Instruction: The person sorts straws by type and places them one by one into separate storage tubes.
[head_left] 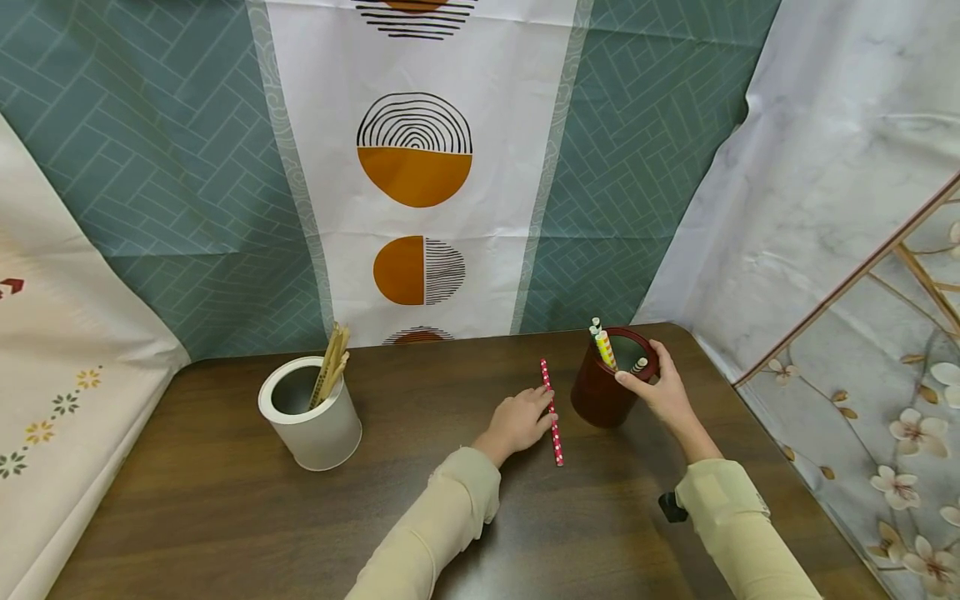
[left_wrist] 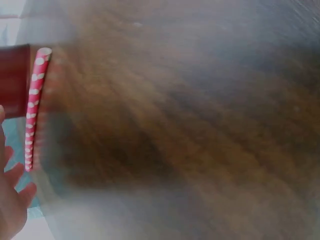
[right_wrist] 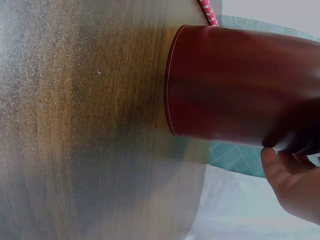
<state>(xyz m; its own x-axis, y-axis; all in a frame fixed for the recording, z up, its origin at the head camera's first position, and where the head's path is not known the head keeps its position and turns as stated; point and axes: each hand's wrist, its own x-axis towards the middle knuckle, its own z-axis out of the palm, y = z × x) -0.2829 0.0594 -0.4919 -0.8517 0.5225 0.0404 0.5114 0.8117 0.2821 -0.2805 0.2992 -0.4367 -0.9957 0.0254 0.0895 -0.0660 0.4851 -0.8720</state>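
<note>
A red paper straw with white dots point(head_left: 557, 442) lies on the table. Over its middle is my left hand point(head_left: 517, 423), fingers loosely bent; in the left wrist view the fingers point(left_wrist: 15, 175) show beside the straw's far end point(left_wrist: 33, 110), and whether they touch it I cannot tell. My right hand point(head_left: 667, 400) grips the upper right side of a dark red pen cup point(head_left: 602, 398), thumb at the front and fingers round the rim. The cup stands upright and holds several paper straws, one with yellow pattern point(head_left: 605, 350). The right wrist view shows its smooth wall point(right_wrist: 230, 82).
At the left of the wooden table point(head_left: 225, 517) stands a white cup point(head_left: 322, 435) with several tan sticks point(head_left: 330, 367) leaning in it. Printed cloth point(head_left: 420, 67) hangs along the back edge, and floral cloth point(head_left: 862, 400) borders the right side.
</note>
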